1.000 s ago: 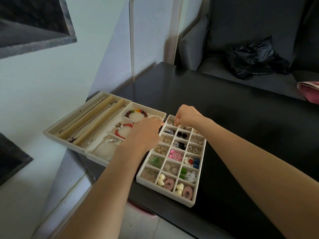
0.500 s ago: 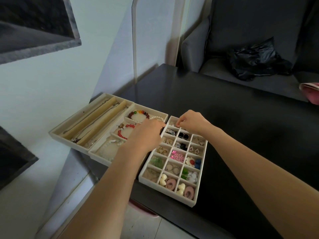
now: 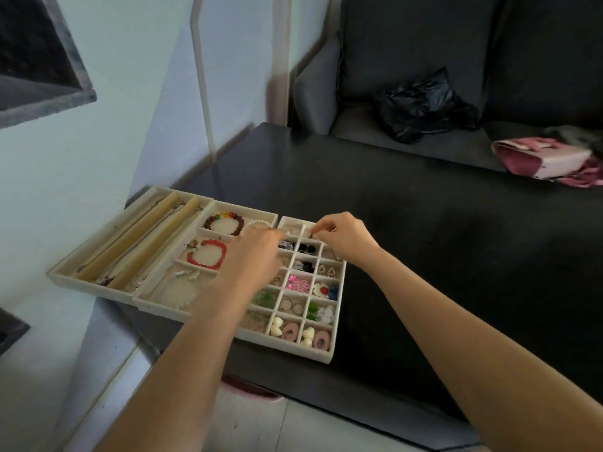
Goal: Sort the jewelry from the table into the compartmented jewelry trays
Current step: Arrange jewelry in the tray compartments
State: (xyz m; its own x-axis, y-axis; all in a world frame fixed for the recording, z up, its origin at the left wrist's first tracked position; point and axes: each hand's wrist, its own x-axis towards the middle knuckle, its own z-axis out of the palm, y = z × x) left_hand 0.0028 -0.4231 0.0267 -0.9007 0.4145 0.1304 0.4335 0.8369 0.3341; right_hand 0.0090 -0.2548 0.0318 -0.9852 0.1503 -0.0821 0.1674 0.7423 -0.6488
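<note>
Three compartmented trays (image 3: 338, 308) sit side by side at the dark surface's (image 3: 424, 256) left edge. Over the grid tray's far compartments, the right hand (image 3: 342, 238) has its fingers pinched together on something too small to identify. The left hand's (image 3: 257, 252) fingers are hidden.

Low in the middle of the frame, three cream trays sit side by side on a black table (image 3: 424, 256). The small-cell tray (image 3: 339, 288) on the right holds earrings and charms. Both hands meet over its top rows: the right hand (image 3: 346, 238) pinches something tiny at the top cell, and the left hand (image 3: 257, 252) curls beside it, what it holds hidden. Further left lie the bracelet tray (image 3: 228, 207) and the necklace tray (image 3: 98, 256). At upper right, a black bag (image 3: 421, 109) rests on a grey sofa (image 3: 408, 44).
</note>
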